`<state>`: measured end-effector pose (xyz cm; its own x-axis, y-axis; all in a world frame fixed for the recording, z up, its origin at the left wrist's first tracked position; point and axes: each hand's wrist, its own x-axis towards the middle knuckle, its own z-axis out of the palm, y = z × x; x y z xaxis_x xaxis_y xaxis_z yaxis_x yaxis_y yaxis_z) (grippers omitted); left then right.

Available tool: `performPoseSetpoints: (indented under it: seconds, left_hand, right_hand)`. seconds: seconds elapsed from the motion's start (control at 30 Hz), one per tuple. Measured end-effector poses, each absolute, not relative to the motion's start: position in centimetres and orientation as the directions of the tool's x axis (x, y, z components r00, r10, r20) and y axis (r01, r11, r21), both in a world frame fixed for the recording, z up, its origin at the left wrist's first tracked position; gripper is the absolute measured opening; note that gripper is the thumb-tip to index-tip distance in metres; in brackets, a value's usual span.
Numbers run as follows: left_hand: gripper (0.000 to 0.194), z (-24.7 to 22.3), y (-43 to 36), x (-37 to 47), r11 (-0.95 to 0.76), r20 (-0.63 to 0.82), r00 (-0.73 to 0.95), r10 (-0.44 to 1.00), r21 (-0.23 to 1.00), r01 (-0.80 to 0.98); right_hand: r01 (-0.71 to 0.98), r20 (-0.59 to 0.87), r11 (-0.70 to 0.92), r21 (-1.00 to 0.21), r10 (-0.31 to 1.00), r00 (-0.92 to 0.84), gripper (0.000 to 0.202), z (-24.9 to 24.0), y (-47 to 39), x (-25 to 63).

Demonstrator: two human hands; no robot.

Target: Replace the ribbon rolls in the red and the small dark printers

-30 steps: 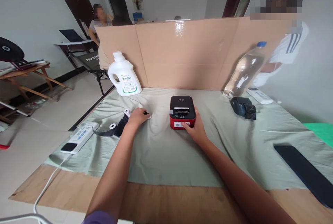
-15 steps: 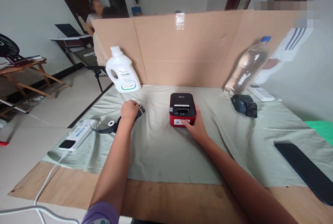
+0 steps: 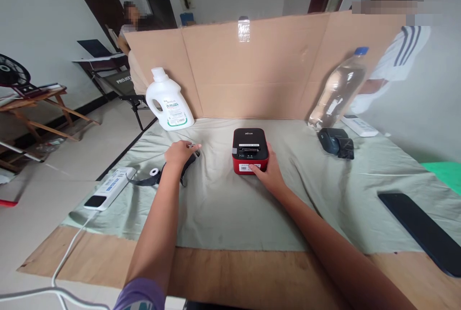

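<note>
A small red and black printer (image 3: 250, 149) stands on the grey-green cloth in front of me. My right hand (image 3: 272, 171) is closed on its right side, the thumb on the front by a white label. My left hand (image 3: 179, 152) is to the left, over the end of a dark strap-like cord (image 3: 187, 168). One finger stretches out to the right, and the fingers look apart. The hand partly covers the cord's end, so contact is hard to judge. A small white round piece (image 3: 154, 172) is beside the cord, near my left wrist.
A white power strip (image 3: 110, 189) is at the left, with a white cable. A white jug (image 3: 169, 101) and a clear bottle (image 3: 336, 91) are by the cardboard screen (image 3: 252, 70). At right are a black device (image 3: 334, 143) and a phone (image 3: 419, 228). People are behind.
My left hand has loosened from its closed shape at the cord's end, and a finger now extends right. My right hand stays on the printer. The view has shifted slightly.
</note>
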<state>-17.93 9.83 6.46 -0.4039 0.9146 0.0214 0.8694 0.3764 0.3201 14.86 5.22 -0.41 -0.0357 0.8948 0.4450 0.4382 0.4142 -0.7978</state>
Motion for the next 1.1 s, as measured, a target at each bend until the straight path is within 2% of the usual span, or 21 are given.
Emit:
performPoseSetpoints:
  seconds: [0.2,0.33,0.4,0.47,0.53,0.6,0.67,0.73,0.83,1.1]
  left_hand:
    - [0.045,6.9,9.8,-17.8,0.442,0.02,-0.456,0.89,0.215,0.871]
    - [0.047,6.7,9.7,-18.3,0.437,0.018,-0.446,0.895,0.169,0.884]
    - [0.05,6.6,9.6,-17.5,0.34,0.14,-0.371,0.918,0.206,0.918]
    - [0.052,6.6,9.5,-15.5,0.166,0.258,-0.269,0.928,0.362,0.917]
    - [0.053,6.5,9.3,-12.5,-0.02,0.239,-0.173,0.955,0.638,0.77]
    - [0.058,6.1,9.2,-9.2,-0.099,0.136,-0.05,0.989,0.885,0.454]
    - [0.068,5.4,9.0,-6.5,-0.077,0.068,0.071,0.995,0.987,0.139]
    - [0.079,4.5,8.9,-4.9,-0.011,0.02,0.111,0.994,0.996,-0.086]
    - [0.085,3.5,8.8,-4.0,0.071,-0.052,0.073,0.996,0.956,-0.286]
    - [0.09,3.0,8.9,-3.2,0.1,-0.096,0.032,0.995,0.886,-0.454]
  right_hand:
    - [0.418,0.43,0.398,-0.817,0.903,-0.019,0.09,-0.1,5.1,14.8]
    - [0.416,0.429,0.393,-0.82,0.903,-0.008,0.091,0.0,5.0,14.7]
    - [0.412,0.433,0.398,-0.819,0.901,-0.01,0.091,0.0,5.0,14.7]
    - [0.409,0.439,0.406,-0.817,0.898,-0.014,0.09,0.0,5.0,14.8]
    - [0.417,0.438,0.404,-0.814,0.899,-0.018,0.091,-0.1,5.0,14.8]
    - [0.43,0.432,0.397,-0.811,0.902,-0.018,0.093,-0.2,5.2,14.8]
    - [0.438,0.434,0.397,-0.806,0.901,-0.018,0.093,-0.3,5.3,14.9]
    - [0.442,0.441,0.404,-0.801,0.897,-0.02,0.094,-0.4,5.4,14.9]
    - [0.444,0.446,0.41,-0.797,0.895,-0.025,0.094,-0.5,5.5,14.9]
    - [0.441,0.466,0.424,-0.791,0.885,-0.014,0.096,-0.9,5.8,14.7]
